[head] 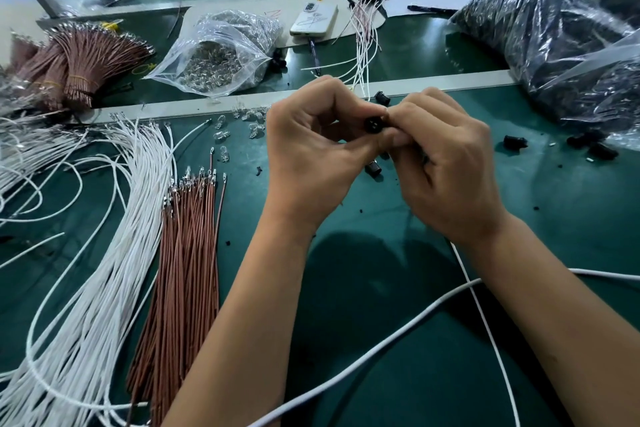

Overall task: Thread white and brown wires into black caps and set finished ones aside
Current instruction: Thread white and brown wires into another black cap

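Both hands meet over the middle of the green table around one small black cap (374,124). My left hand (311,152) has its fingers curled and its fingertips pinch the cap from the left. My right hand (446,166) pinches it from the right, fingers curled. A thin white wire (485,319) trails from under my right wrist toward the front edge. Loose white wires (104,253) fan out at the left, with a bundle of brown wires (188,270) beside them. Finished caps with wires (363,28) lie at the back centre.
A big plastic bag of black caps (561,38) fills the back right, with loose caps (515,142) in front of it. A clear bag of small metal parts (214,55), tied brown wire bundles (79,62), a phone (314,20) and small clear bulbs (239,125) lie behind. A thick white cable (381,347) crosses the front.
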`<state>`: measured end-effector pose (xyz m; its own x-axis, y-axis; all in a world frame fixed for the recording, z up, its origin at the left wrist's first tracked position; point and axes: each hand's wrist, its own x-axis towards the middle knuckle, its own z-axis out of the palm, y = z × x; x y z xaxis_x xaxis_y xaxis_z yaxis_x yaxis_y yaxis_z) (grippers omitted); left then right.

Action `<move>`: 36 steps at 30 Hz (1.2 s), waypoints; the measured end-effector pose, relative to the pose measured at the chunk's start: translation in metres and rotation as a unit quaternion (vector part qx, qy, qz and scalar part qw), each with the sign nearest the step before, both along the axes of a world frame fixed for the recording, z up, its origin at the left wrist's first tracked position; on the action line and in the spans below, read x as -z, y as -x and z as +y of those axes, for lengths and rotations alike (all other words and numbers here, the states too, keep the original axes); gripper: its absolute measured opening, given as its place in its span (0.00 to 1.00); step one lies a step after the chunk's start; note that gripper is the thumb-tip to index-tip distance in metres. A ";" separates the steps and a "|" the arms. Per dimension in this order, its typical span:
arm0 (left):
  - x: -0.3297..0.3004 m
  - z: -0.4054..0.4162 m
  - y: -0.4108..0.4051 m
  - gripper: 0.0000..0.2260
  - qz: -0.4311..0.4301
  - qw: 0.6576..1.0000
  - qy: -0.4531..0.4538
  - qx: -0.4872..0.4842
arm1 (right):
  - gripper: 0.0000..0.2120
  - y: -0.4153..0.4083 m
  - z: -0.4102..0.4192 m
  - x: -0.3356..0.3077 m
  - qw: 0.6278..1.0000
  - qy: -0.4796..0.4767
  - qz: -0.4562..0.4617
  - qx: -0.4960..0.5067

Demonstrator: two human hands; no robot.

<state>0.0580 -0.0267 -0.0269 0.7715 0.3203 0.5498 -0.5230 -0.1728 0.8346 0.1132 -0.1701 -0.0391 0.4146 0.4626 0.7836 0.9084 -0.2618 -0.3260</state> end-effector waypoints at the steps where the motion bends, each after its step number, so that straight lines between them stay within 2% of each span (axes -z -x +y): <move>1: -0.001 0.000 0.001 0.13 0.001 1.000 0.012 0.009 | 0.09 0.000 0.000 0.001 1.000 -0.004 0.001 -0.002; 6: -0.002 0.002 0.003 0.14 0.020 0.995 0.072 0.062 | 0.07 -0.001 -0.004 -0.001 0.998 0.006 0.033 -0.046; 10: 0.002 0.010 0.000 0.12 0.082 0.990 0.098 0.060 | 0.09 -0.002 -0.005 -0.005 0.991 0.043 0.096 -0.082; 15: 0.009 0.017 0.000 0.07 0.132 0.975 0.127 0.123 | 0.09 -0.001 -0.004 -0.003 0.984 0.087 0.150 -0.048; 23: 0.008 0.016 -0.001 0.10 0.102 0.991 0.049 0.064 | 0.02 -0.003 -0.002 -0.001 0.990 0.111 0.082 -0.005; 26: 0.007 0.014 0.000 0.12 0.089 0.994 0.035 0.057 | 0.05 -0.004 -0.003 0.001 0.993 0.082 0.080 -0.011; 31: 0.002 0.008 0.003 0.15 0.070 0.994 0.034 0.074 | 0.04 -0.009 -0.005 0.001 0.998 0.030 0.049 -0.002; 36: 0.003 0.008 0.002 0.14 0.058 0.994 0.022 0.086 | 0.08 -0.010 -0.006 0.001 1.000 0.017 0.023 -0.002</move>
